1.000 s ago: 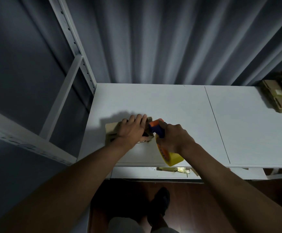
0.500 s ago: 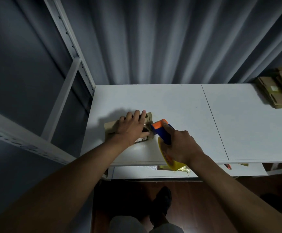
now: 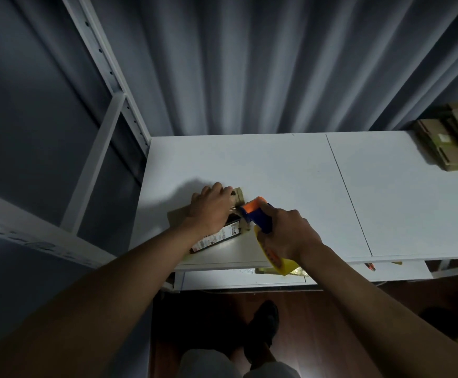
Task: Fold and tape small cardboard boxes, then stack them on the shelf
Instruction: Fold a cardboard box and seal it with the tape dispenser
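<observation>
Here, box sits near the shelf edge.

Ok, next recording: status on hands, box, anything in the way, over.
Left hand holds small cardboard box down on shelf. Right hand grips tape dispenser at box's right end. Stacked boxes far right, out of the way.

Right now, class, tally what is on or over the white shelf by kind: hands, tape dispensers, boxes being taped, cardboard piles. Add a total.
Hands: 2, left hand and right hand
Tape dispensers: 1, the tape dispenser in the right hand
Boxes being taped: 1, the small box under the left hand
Cardboard piles: 1, the cardboard pile at far right
Total: 5
</observation>
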